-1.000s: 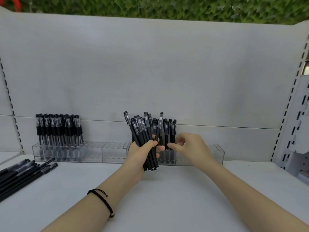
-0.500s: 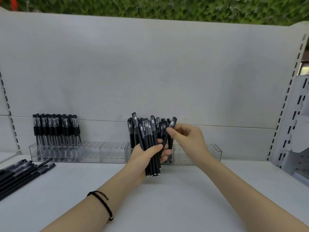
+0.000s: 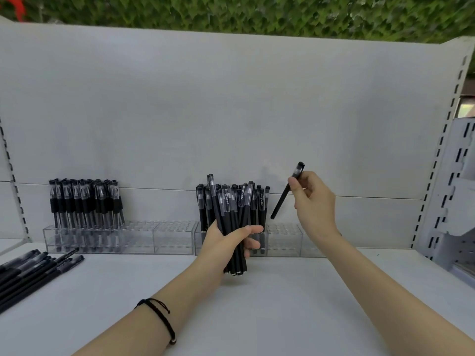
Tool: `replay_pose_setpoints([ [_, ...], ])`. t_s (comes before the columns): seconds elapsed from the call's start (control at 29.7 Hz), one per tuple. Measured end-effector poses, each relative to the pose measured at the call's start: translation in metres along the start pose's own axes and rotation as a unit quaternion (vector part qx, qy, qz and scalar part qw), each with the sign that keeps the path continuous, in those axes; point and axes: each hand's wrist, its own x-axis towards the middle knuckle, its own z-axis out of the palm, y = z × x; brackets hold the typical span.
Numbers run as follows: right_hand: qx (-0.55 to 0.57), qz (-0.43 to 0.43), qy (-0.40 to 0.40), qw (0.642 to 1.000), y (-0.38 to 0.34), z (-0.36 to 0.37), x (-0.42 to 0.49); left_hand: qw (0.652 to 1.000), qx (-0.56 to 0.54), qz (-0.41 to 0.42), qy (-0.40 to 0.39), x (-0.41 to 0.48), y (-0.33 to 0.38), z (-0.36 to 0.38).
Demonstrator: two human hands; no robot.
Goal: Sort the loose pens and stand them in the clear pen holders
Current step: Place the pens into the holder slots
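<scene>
I see the left hand (image 3: 226, 242) wrapped round a bundle of black pens (image 3: 231, 214), upright, lower ends just above the white shelf (image 3: 282, 309), in front of the right clear holder (image 3: 285, 237). The right hand (image 3: 312, 199) pinches a single pen (image 3: 284, 199) near its cap, tilted, lower end above that holder, not touching. The left clear holder (image 3: 174, 237) carries standing grip pens (image 3: 84, 201) at its left end. Loose pens (image 3: 33, 268) lie at the shelf's left edge.

arms (image 3: 385, 291): bare | bracelet (image 3: 162, 317): thin black knotted cord, pale bead | place: wrist behind left hand (image 3: 226, 244)
</scene>
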Motion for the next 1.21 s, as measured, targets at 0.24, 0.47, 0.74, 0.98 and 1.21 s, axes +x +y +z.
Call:
replay_pose_setpoints([
  [0.24,-0.121,-0.002,-0.086,0.989,0.006,0.013,0.001,1.000,-0.015,-0.009,0.025,0.006,-0.006,-0.003],
  [0.47,-0.183,0.047,-0.165,0.968,0.020,0.014,-0.002,0.998,-0.061,-0.011,0.019,0.006,-0.005,-0.005],
  [0.74,-0.045,0.007,-0.110,0.993,-0.005,0.001,-0.014,0.997,-0.080,-0.020,-0.007,0.003,-0.006,0.000],
  [0.98,0.067,0.097,-0.190,0.975,-0.018,0.013,-0.024,0.997,-0.076,-0.025,-0.015,0.002,-0.008,0.001],
  [1.21,0.082,0.097,-0.044,0.991,-0.014,0.001,-0.006,0.999,-0.038,-0.022,0.016,0.005,-0.011,-0.001],
])
